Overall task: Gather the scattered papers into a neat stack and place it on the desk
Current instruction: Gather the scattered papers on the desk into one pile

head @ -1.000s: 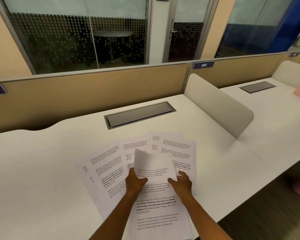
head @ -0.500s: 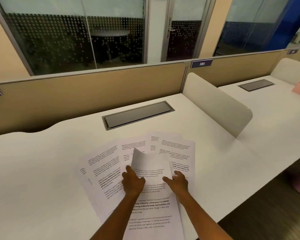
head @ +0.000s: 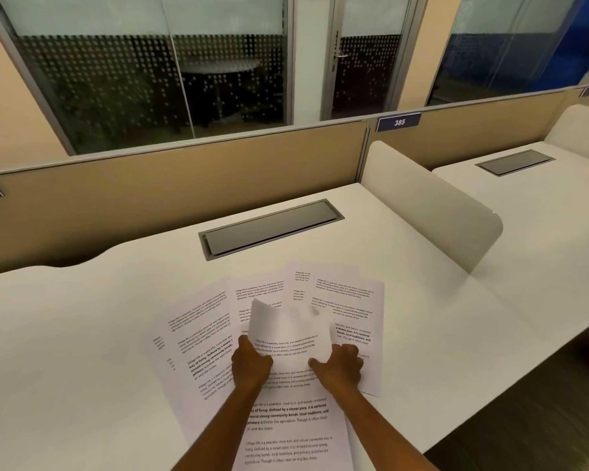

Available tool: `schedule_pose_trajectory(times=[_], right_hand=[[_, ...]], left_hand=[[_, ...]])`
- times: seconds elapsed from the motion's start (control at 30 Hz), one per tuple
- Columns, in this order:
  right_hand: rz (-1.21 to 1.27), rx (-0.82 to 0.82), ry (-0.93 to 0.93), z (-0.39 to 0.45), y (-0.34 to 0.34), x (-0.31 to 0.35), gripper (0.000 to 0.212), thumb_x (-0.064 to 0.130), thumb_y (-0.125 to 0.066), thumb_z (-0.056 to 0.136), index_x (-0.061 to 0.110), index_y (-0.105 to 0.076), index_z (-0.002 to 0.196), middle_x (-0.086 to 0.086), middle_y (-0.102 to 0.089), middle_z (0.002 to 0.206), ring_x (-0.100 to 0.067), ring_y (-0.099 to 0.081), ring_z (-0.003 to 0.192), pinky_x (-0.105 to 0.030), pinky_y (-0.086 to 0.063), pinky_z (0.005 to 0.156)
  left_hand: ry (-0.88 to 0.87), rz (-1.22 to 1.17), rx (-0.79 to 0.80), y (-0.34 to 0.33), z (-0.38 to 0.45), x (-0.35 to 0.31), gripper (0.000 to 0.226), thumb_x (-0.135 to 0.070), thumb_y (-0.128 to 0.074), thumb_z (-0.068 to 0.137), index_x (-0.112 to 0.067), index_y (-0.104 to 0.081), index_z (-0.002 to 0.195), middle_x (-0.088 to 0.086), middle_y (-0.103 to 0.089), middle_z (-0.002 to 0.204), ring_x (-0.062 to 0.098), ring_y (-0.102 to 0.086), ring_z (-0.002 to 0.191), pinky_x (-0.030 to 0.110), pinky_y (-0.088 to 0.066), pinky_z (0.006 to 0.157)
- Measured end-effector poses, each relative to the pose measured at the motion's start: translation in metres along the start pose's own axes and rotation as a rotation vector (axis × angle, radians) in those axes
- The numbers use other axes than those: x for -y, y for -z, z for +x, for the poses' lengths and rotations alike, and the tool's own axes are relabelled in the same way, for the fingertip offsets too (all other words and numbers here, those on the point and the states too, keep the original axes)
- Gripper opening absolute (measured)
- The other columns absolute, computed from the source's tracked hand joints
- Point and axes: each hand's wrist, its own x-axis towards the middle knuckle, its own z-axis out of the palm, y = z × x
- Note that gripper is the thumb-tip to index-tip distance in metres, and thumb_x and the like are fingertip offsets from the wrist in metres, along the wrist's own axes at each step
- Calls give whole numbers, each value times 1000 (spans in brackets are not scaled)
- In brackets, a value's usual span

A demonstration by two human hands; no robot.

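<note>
Several printed white papers lie fanned out and overlapping on the white desk. One top sheet is lifted at its far end and bows upward in the middle of the fan. My left hand grips its left edge and my right hand grips its right edge. A further printed sheet runs from under my hands to the desk's near edge, between my forearms. Other sheets spread to the right beneath it.
A grey cable-tray lid is set into the desk behind the papers. A tan partition runs along the back. A white rounded divider stands at the right, with a neighbouring desk beyond. The desk's front edge drops to dark floor at right.
The held sheet's far end has curled up slightly more and both hands shifted a little forward along its edges. The other papers lie as before.
</note>
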Motion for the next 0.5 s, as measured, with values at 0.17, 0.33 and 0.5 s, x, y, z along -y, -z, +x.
schedule_pose_trajectory(times=[0.17, 0.33, 0.5], right_hand=[[88, 31, 5, 5, 1, 1, 59, 49, -66, 81, 15, -50, 126, -12, -42, 130, -32, -44, 122, -35, -42, 98], [239, 41, -6, 15, 8, 1, 60, 48, -71, 77, 17, -48, 124, -10, -48, 126, -26, -53, 110, -38, -46, 99], [412, 87, -26, 17, 10, 0, 66, 41, -77, 75, 16, -42, 126, -12, -40, 128, -19, -48, 96, -30, -48, 84]], left_hand=[[7, 50, -16, -3, 4, 0, 50, -4, -62, 80, -6, -43, 127, 14, -62, 116, 31, -62, 102, 43, -57, 84], [2, 75, -35, -5, 5, 0, 50, -6, -64, 79, -6, -44, 126, 13, -63, 113, 31, -64, 100, 42, -58, 82], [11, 46, -21, -3, 4, -1, 49, -4, -64, 78, -7, -45, 123, 12, -63, 112, 30, -64, 100, 42, -58, 82]])
